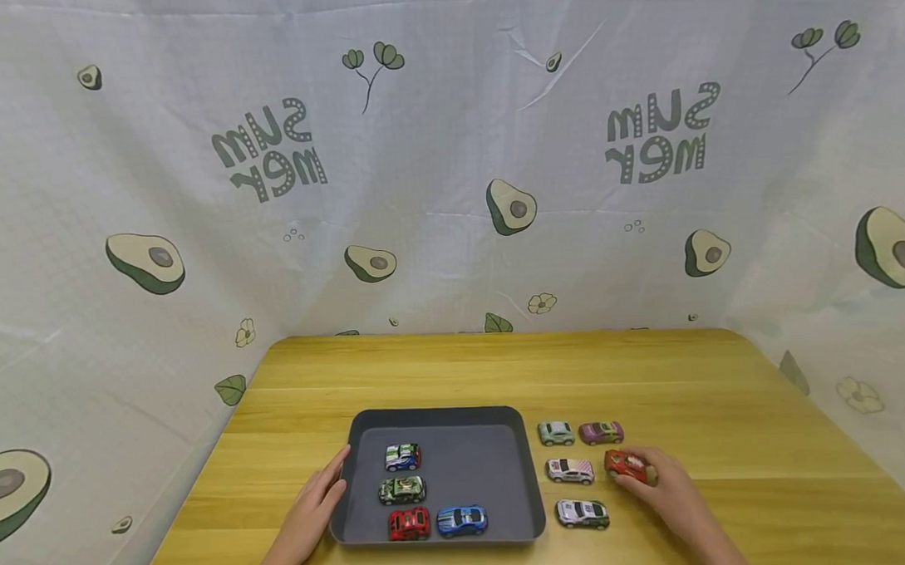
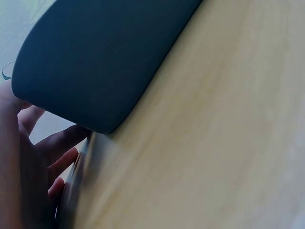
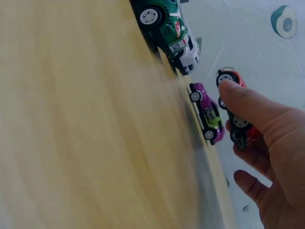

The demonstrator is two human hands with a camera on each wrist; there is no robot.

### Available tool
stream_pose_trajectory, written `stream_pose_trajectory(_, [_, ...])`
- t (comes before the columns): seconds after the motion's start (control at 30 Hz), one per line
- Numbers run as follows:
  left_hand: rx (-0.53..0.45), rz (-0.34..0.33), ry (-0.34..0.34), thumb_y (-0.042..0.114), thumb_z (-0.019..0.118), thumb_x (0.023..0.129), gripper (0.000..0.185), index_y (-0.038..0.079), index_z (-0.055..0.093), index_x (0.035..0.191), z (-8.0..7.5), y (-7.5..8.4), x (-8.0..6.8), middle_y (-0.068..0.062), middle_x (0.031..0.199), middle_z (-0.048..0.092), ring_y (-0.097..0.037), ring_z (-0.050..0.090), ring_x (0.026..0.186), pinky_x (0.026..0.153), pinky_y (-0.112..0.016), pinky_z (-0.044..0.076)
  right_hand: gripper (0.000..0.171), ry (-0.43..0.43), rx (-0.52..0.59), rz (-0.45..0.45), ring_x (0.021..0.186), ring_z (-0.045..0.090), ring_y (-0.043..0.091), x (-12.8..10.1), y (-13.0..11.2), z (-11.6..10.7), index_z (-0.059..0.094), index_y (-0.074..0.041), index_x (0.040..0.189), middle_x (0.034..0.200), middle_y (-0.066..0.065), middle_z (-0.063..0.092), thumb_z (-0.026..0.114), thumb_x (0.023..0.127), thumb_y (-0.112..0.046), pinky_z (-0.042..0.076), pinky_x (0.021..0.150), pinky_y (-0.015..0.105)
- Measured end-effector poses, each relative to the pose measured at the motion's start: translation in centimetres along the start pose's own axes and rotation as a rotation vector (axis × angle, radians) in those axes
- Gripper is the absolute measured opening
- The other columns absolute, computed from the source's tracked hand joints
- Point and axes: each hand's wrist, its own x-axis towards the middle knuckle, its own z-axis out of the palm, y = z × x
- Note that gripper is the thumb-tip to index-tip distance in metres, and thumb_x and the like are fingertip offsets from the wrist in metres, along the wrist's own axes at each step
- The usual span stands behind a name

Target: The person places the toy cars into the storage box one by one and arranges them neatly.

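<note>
The left hand (image 1: 314, 508), fingers straight and relaxed, is laid against the left wall of the dark grey tray (image 1: 530, 488), in which 4 toy cars are seen: a blue-and-white one (image 1: 402, 457), a green one (image 1: 402, 490), a red one (image 1: 409, 524) and a blue one (image 1: 462, 520). Just right of the tray, 4 more cars are set on the wooden table (image 1: 726, 389): a pale green car (image 1: 556, 433), a purple car (image 1: 601, 432), a pink-and-white car (image 1: 570, 470) and a white-and-green car (image 1: 583, 513). Right of these, a red-orange car (image 1: 627, 465) is gripped by the curled fingers of the right hand (image 1: 665, 483), beside the pink-and-white car and just below the purple one.

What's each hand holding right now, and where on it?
The right hand pinches the red toy car by its sides. The left hand holds nothing; its fingers rest against the tray at its left rim.
</note>
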Motion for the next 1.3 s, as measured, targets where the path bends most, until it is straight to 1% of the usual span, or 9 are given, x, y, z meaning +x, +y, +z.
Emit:
stream_pose_trajectory(0.17, [-0.004, -0.005, -0.002, 0.034, 0.043, 0.096, 0.044, 0.029, 0.038, 0.139, 0.0, 0.0, 0.0, -0.012, 0.135, 0.048, -0.030, 0.049, 0.121, 0.100, -0.053, 0.036, 0.050, 0.005, 0.006, -0.016, 0.110, 0.047, 0.042, -0.1, -1.0, -0.1, 0.056, 0.000, 0.118, 0.118, 0.027, 0.054, 0.069, 0.079, -0.028, 0.043, 0.086, 0.056])
stream_pose_trajectory(0.3, [-0.007, -0.009, -0.008, 0.034, 0.043, 0.096, 0.044, 0.029, 0.038, 0.139, 0.0, 0.0, 0.0, -0.012, 0.135, 0.048, -0.029, 0.049, 0.122, 0.099, -0.053, 0.036, 0.047, 0.031, 0.011, -0.050, 0.106, 0.049, 0.040, -0.2, -1.8, 0.0, 0.057, 0.001, 0.116, 0.114, 0.026, 0.055, 0.070, 0.077, -0.023, 0.049, 0.079, 0.050])
stream_pose_trajectory(0.53, [-0.005, -0.007, -0.007, 0.034, 0.043, 0.095, 0.044, 0.029, 0.038, 0.139, 0.0, 0.1, 0.0, -0.012, 0.135, 0.048, -0.029, 0.049, 0.121, 0.099, -0.052, 0.036, 0.043, 0.046, 0.005, -0.093, 0.102, 0.053, 0.037, -0.2, -3.3, 0.3, 0.060, -0.003, 0.112, 0.110, 0.022, 0.059, 0.072, 0.076, -0.022, 0.049, 0.073, 0.043])
stream_pose_trajectory(0.63, [-0.008, -0.008, -0.009, 0.034, 0.043, 0.096, 0.044, 0.029, 0.038, 0.139, 0.0, 0.0, 0.0, -0.013, 0.135, 0.047, -0.030, 0.049, 0.121, 0.099, -0.054, 0.036, 0.042, 0.068, -0.021, -0.129, 0.099, 0.054, 0.037, -0.2, -3.9, 0.6, 0.061, -0.003, 0.111, 0.108, 0.021, 0.061, 0.073, 0.074, -0.020, 0.048, 0.074, 0.045])
stream_pose_trajectory(0.8, [-0.020, -0.021, -0.010, 0.036, 0.043, 0.095, 0.044, 0.029, 0.038, 0.139, 0.0, -0.2, 0.0, -0.012, 0.137, 0.046, -0.030, 0.048, 0.123, 0.100, -0.054, 0.034, 0.041, 0.141, -0.037, -0.243, 0.094, 0.056, 0.038, 0.0, -4.9, 1.2, 0.063, -0.001, 0.105, 0.101, 0.019, 0.064, 0.076, 0.069, -0.015, 0.045, 0.078, 0.054])
stream_pose_trajectory(0.87, [-0.023, -0.027, -0.010, 0.037, 0.043, 0.095, 0.044, 0.030, 0.038, 0.139, 0.0, -0.3, 0.0, -0.011, 0.137, 0.046, -0.030, 0.047, 0.123, 0.101, -0.054, 0.034, 0.040, 0.160, -0.036, -0.284, 0.094, 0.057, 0.037, 0.1, -5.3, 1.5, 0.064, -0.001, 0.104, 0.100, 0.017, 0.065, 0.077, 0.068, -0.014, 0.044, 0.079, 0.055])
stream_pose_trajectory(0.93, [-0.026, -0.029, -0.010, 0.037, 0.043, 0.095, 0.044, 0.030, 0.038, 0.139, 0.0, -0.3, 0.0, -0.011, 0.137, 0.046, -0.029, 0.047, 0.123, 0.101, -0.054, 0.033, 0.040, 0.163, -0.032, -0.303, 0.094, 0.057, 0.036, 0.2, -5.7, 1.6, 0.064, -0.001, 0.103, 0.101, 0.016, 0.066, 0.077, 0.068, -0.016, 0.044, 0.080, 0.055])
stream_pose_trajectory(1.1, [-0.020, -0.022, -0.007, 0.036, 0.043, 0.095, 0.044, 0.029, 0.038, 0.139, 0.0, -0.1, 0.0, -0.011, 0.137, 0.046, -0.029, 0.048, 0.123, 0.101, -0.053, 0.034, 0.039, 0.132, -0.041, -0.302, 0.096, 0.058, 0.032, 0.3, -7.0, 1.8, 0.065, -0.006, 0.105, 0.102, 0.011, 0.066, 0.076, 0.070, -0.019, 0.045, 0.083, 0.052])
stream_pose_trajectory(1.3, [-0.017, -0.013, -0.005, 0.035, 0.043, 0.095, 0.044, 0.028, 0.038, 0.139, 0.0, 0.1, -0.1, -0.012, 0.136, 0.047, -0.029, 0.049, 0.122, 0.100, -0.053, 0.035, 0.040, 0.074, -0.010, -0.252, 0.098, 0.055, 0.029, 0.6, -8.5, 2.1, 0.065, -0.008, 0.106, 0.099, 0.007, 0.064, 0.076, 0.070, -0.019, 0.047, 0.078, 0.046])
